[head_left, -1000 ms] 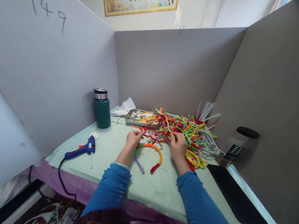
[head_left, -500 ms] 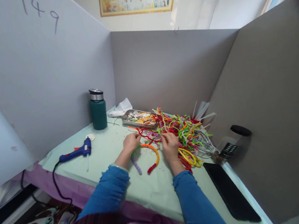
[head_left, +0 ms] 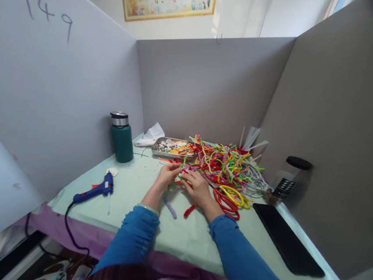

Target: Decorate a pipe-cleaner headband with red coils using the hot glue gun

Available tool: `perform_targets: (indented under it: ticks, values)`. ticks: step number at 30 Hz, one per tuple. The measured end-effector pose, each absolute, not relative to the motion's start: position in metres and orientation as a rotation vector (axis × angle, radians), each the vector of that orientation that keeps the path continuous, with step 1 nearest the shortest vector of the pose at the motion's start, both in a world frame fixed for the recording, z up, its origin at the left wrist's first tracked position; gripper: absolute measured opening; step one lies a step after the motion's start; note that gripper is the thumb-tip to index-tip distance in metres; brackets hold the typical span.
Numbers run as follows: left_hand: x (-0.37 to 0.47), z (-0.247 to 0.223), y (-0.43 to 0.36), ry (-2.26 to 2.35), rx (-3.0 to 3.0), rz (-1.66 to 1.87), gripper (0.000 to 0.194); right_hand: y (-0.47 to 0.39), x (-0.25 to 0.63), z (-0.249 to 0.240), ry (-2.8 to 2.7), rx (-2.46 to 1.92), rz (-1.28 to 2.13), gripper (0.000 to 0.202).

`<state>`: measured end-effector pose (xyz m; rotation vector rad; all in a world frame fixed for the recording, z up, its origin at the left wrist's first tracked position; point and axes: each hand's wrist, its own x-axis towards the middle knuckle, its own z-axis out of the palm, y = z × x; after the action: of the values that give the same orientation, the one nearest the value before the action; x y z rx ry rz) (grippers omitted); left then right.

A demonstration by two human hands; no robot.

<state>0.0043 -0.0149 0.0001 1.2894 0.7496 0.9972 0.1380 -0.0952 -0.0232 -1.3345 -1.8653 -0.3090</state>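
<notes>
My left hand (head_left: 169,175) and my right hand (head_left: 196,186) meet above the table, fingertips almost touching. Both are closed in a pinch around a thin green pipe cleaner (head_left: 183,162), whose end sticks up between them; fingers cover most of it. Below them lies an arch wrapped in coloured pipe cleaner. Its purple end (head_left: 170,207) and red end (head_left: 190,210) show, while my right hand hides much of its curve. Just beyond my fingers spreads a tangled heap of many-coloured pipe cleaners (head_left: 223,157).
Red-handled scissors (head_left: 226,204) and a yellow-handled pair (head_left: 236,197) lie right of my right hand. A metal tray (head_left: 166,154) holds buttons. A blue glue gun (head_left: 95,191) and green bottle (head_left: 122,142) stand left. A black slab (head_left: 286,240) lies at the right edge.
My right hand has moved left to meet my left hand, and now covers part of the arch. More of the scissors' handles shows. My left hand has shifted slightly right.
</notes>
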Motion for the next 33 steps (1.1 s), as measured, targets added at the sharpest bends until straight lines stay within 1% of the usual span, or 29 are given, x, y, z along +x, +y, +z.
perform_targets:
  ticks: [5, 10, 14, 17, 20, 22, 24, 27, 29, 30, 33]
  values:
    - [0.003, 0.002, -0.014, 0.736, 1.179, 1.102, 0.028, -0.093, 0.146, -0.025, -1.757, -1.407, -0.283, 0.021]
    - [0.005, 0.0, -0.014, 0.774, 1.246, 1.123, 0.024, -0.091, 0.15, -0.028, -1.67, -1.389, -0.249, 0.024]
    - [0.005, -0.001, -0.012, 0.774, 1.247, 1.185, 0.023, -0.09, 0.156, -0.028, -1.551, -1.438, -0.3, 0.025]
    - [0.002, 0.003, -0.011, 0.857, 1.226, 1.269, 0.023, -0.085, 0.17, -0.024, -1.412, -1.589, -0.378, 0.028]
    - [-0.001, 0.007, -0.01, 0.987, 1.174, 1.384, 0.022, -0.077, 0.189, -0.02, -1.291, -1.863, -0.414, 0.028]
    - [-0.003, 0.008, -0.008, 1.038, 1.154, 1.412, 0.024, -0.07, 0.199, -0.02, -1.299, -2.01, -0.376, 0.027]
    - [-0.004, 0.007, -0.006, 1.093, 1.185, 1.412, 0.03, -0.065, 0.206, -0.022, -1.325, -2.116, -0.298, 0.025]
    - [-0.004, 0.004, -0.003, 1.259, 1.333, 1.39, 0.049, -0.061, 0.208, -0.023, -1.339, -2.167, -0.227, 0.024]
    - [-0.004, 0.002, -0.002, 1.382, 1.458, 1.384, 0.059, -0.062, 0.208, -0.021, -1.358, -2.112, -0.253, 0.026]
    - [-0.004, 0.002, -0.003, 1.424, 1.519, 1.393, 0.06, -0.063, 0.207, -0.018, -1.368, -2.043, -0.292, 0.029]
    - [-0.005, 0.003, -0.006, 1.493, 1.648, 1.496, 0.051, -0.067, 0.2, -0.01, -1.387, -1.726, -0.429, 0.034]
